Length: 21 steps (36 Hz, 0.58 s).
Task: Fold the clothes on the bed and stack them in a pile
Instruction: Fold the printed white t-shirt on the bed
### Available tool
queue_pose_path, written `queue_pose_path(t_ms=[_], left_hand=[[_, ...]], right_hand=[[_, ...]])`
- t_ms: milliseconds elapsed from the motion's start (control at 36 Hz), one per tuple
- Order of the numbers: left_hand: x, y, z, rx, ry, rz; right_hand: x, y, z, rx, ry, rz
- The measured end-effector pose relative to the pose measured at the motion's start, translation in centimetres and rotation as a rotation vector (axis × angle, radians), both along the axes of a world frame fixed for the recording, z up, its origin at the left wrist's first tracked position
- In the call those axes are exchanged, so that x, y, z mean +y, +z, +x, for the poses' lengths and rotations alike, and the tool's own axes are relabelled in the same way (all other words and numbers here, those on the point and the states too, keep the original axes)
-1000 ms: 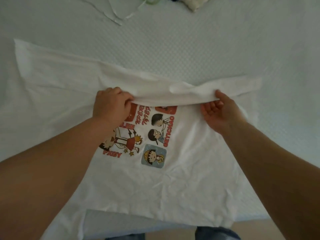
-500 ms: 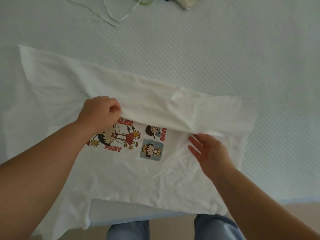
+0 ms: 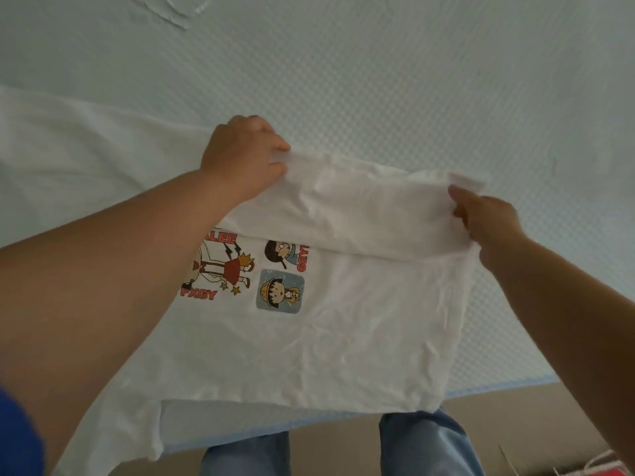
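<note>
A white T-shirt [image 3: 343,338] with a cartoon print [image 3: 247,273] lies on the pale bed [image 3: 378,80], its lower edge hanging over the near side. Its far part is folded toward me in a band [image 3: 371,207] that covers the top of the print. My left hand [image 3: 244,152] grips the left end of that band with curled fingers. My right hand [image 3: 488,218] pinches the band's right end near the shirt's side edge. The rest of the shirt spreads left under my left forearm.
Another pale garment's edge [image 3: 171,12] shows at the top left of the bed. The bed's near edge [image 3: 515,384] runs across the bottom, with the floor and my jeans-clad legs [image 3: 422,444] below. A red-and-white object [image 3: 604,467] sits at the bottom right corner.
The folded band has been drawn further over the print. My right hand, open under the fabric before, now pinches its right end; my left hand has kept its grip and shifted with the fold.
</note>
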State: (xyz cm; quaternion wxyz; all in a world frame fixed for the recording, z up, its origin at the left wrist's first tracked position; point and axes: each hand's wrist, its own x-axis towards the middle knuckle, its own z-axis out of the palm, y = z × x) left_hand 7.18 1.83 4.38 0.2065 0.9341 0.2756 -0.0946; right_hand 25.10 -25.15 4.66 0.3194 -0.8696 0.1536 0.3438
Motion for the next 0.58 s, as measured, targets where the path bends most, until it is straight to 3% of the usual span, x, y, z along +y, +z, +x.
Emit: queue_pose_path(t_ms=[139, 389, 583], left_hand=[[0.2, -0.7, 1.5, 0.09, -0.016, 0.016], [0.2, -1.1, 2.6, 0.111, -0.044, 0.017], [1.4, -0.8, 3.9, -0.034, 0.218, -0.182]], right_hand=[[0.5, 0.2, 2.5, 0.124, -0.194, 0.127], [-0.5, -0.5, 2.6, 0.01, -0.03, 0.165], [-1.3, -1.1, 5.3, -0.018, -0.161, 0.283]])
